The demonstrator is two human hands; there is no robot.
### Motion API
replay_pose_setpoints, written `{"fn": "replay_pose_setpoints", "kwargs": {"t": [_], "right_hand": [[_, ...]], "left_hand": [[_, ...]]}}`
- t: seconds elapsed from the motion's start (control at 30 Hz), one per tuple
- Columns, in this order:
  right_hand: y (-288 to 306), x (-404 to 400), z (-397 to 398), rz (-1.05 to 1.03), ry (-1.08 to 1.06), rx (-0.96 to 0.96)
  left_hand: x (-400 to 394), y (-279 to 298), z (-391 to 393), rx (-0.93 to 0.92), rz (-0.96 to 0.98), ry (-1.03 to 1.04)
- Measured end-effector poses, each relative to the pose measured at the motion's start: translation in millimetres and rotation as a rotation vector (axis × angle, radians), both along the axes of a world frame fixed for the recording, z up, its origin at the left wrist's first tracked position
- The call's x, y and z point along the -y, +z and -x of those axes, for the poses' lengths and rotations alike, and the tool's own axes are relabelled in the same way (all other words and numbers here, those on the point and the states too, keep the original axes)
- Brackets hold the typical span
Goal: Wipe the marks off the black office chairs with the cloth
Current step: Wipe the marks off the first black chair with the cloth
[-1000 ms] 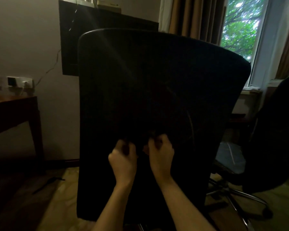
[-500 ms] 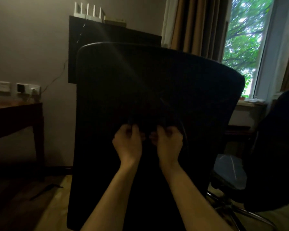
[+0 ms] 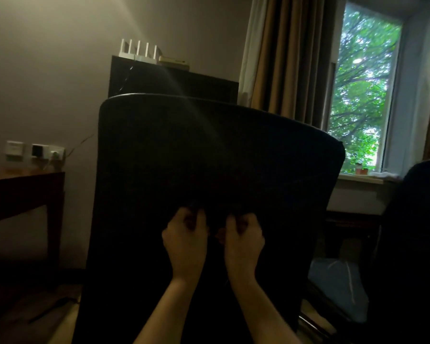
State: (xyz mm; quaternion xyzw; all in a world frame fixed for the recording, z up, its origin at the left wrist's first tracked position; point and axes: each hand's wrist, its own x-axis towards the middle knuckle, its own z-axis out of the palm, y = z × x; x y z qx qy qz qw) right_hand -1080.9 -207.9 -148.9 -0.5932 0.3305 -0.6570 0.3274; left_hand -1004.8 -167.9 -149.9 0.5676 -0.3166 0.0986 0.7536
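Left hand: fingers curling inward against the lower middle of the chair back, pinching something dark; whether that is a cloth or a fold of the chair's own covering cannot be told in this light.

Right hand: lying just beside the left, knuckles up, fingers likewise curling and gripping the same dark material.

Cloth: not showing as a separate item; if present, it is sitting bunched under the two sets of fingers, near the centre of the backrest's lower half.

Black office chair: standing directly in front, its back facing the camera and filling the middle of the view, top edge rounding off at both corners. Marks on it are not making themselves out in the dimness.

Second chair: dark, standing at the right edge of the view, below the window.

Wooden table: sitting at the left, against the wall.

Handling, as judged: the cloth is likely handling soft, light and limp, best bunched into a pad under the fingertips. The chair back is looking like a yielding fabric panel; the rounded top edge is offering the firmest place to steady it, since the chair may swivel or roll under pressure.
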Motion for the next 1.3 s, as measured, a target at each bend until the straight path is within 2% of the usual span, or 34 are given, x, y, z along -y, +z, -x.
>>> {"fn": "replay_pose_setpoints", "kwargs": {"t": [0.1, 0.2, 0.33, 0.43, 0.57, 0.67, 0.8, 1.07, 1.17, 1.3], "right_hand": [[-49, 4, 11, -0.109, 0.025, -0.085], [-50, 11, 26, -0.106, 0.097, -0.115], [29, 31, 52, 0.023, 0.136, -0.019], [89, 41, 65, 0.055, 0.184, 0.023], [113, 35, 70, 0.128, 0.194, 0.038], [82, 32, 64, 0.067, 0.202, 0.010], [4, 32, 54, -0.016, 0.178, -0.028], [-160, 22, 31, -0.177, 0.138, -0.232], [-175, 19, 26, -0.272, 0.106, -0.298], [-138, 26, 29, -0.211, 0.187, -0.233]], "left_hand": [[-2, -54, 13, -0.105, -0.114, 0.012], [-4, -63, 21, -0.097, -0.140, -0.029], [13, 8, 33, -0.010, -0.017, -0.152], [20, 78, 41, 0.009, 0.047, -0.145], [14, 108, 42, 0.083, 0.044, -0.075], [14, 81, 44, 0.099, -0.103, 0.036], [15, 1, 44, 0.123, -0.189, 0.150], [1, -160, 41, -0.176, -0.428, 0.144], [0, -178, 41, -0.283, -0.468, 0.122], [5, -135, 34, -0.239, -0.284, 0.065]]}}
